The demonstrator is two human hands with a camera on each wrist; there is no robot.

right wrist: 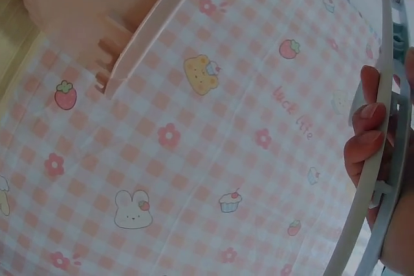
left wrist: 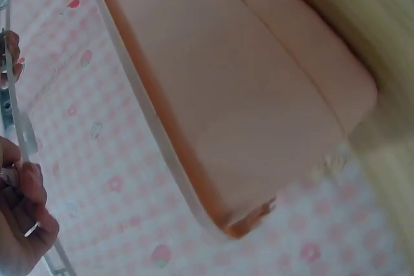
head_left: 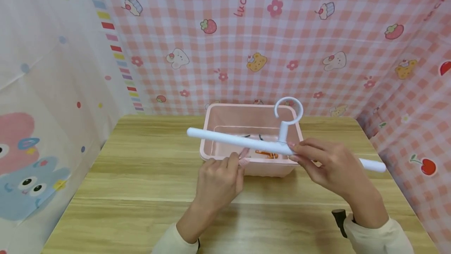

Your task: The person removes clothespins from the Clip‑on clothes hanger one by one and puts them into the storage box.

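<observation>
In the head view a white clothes hanger (head_left: 243, 141) with a round hook (head_left: 299, 115) is held over a pink plastic bin (head_left: 253, 106). My right hand (head_left: 331, 168) pinches its bar just right of the hook's stem. Lower and to the left, my left hand (head_left: 218, 177) pinches a small pink piece (head_left: 244, 161), clip-like but partly hidden, by the bin's front rim. From the left wrist, the left fingers (left wrist: 29, 185) lie close against the hanger's bar. The right wrist view has the right fingers (right wrist: 367, 117) curled over the hanger (right wrist: 381, 111).
Inside the bin lie an orange piece (head_left: 266, 154) and small dark items, partly covered by the hanger. The bin stands on a wood-grain table (head_left: 141, 191). A pink checked cloth (head_left: 225, 50) hangs behind, with a patterned white cloth (head_left: 53, 70) at the left.
</observation>
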